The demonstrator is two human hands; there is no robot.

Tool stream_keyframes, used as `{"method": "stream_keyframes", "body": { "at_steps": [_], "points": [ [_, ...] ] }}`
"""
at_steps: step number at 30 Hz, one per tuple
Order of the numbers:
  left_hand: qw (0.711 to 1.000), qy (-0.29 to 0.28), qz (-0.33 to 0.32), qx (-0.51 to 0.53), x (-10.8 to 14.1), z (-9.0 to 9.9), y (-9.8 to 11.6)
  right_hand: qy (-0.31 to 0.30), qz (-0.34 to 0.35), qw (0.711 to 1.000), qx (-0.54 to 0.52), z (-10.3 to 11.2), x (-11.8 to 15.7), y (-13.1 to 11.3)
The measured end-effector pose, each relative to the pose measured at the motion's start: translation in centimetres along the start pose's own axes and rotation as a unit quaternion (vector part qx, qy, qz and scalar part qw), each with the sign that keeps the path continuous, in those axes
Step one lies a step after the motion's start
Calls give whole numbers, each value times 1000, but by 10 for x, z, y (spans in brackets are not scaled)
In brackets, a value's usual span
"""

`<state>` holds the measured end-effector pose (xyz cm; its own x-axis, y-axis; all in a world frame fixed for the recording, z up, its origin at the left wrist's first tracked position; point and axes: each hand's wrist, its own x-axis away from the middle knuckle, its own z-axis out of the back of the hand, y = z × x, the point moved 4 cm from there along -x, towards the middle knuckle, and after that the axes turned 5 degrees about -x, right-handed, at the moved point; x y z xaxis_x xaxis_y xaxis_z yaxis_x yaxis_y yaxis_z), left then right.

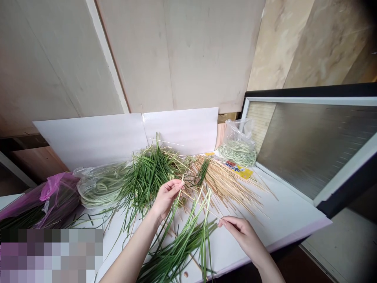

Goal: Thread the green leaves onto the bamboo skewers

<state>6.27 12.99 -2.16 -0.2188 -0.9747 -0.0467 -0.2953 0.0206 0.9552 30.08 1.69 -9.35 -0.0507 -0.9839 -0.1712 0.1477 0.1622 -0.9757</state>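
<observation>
My left hand (pixel 167 196) is closed in a pinch on the pale end of a green chive, whose leaf hangs down below it. A thin wooden skewer (pixel 214 213) runs slantwise between my hands, its near end pinched between the thumb and fingers of my right hand (pixel 239 230). Several chive stalks (pixel 206 200) cross the skewer with their pale ends up; they seem threaded on it. Under my hands lies a loose bunch of long chives (pixel 173 253). Whether the skewer tip touches the chive in my left hand is hard to make out.
A heap of chives (pixel 151 169) stands behind my left hand. Loose skewers (pixel 232 184) fan out to its right, near a yellow wrapper (pixel 243 171). A clear bag of green strips (pixel 238 147), another clear bag (pixel 101 184) and a purple bag (pixel 60 194) rest on the white table (pixel 282 220).
</observation>
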Motion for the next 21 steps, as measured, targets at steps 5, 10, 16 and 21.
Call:
{"method": "stream_keyframes", "body": {
  "at_steps": [5, 10, 16, 21],
  "points": [
    [1000, -10, -6, -5, -1, 0, -2, -21, -11, 1000, 9, 2, 1, -5],
    [1000, 2, -10, -18, -1, 2, -1, -44, -12, 999, 8, 3, 1, -7],
    [999, 7, -27, -38, 0, 3, 0, -43, -14, 999, -1, 2, 0, -5],
    [999, 1, -19, -34, 0, 2, -4, -49, -8, 999, 10, 3, -1, -6]
  ]
}}
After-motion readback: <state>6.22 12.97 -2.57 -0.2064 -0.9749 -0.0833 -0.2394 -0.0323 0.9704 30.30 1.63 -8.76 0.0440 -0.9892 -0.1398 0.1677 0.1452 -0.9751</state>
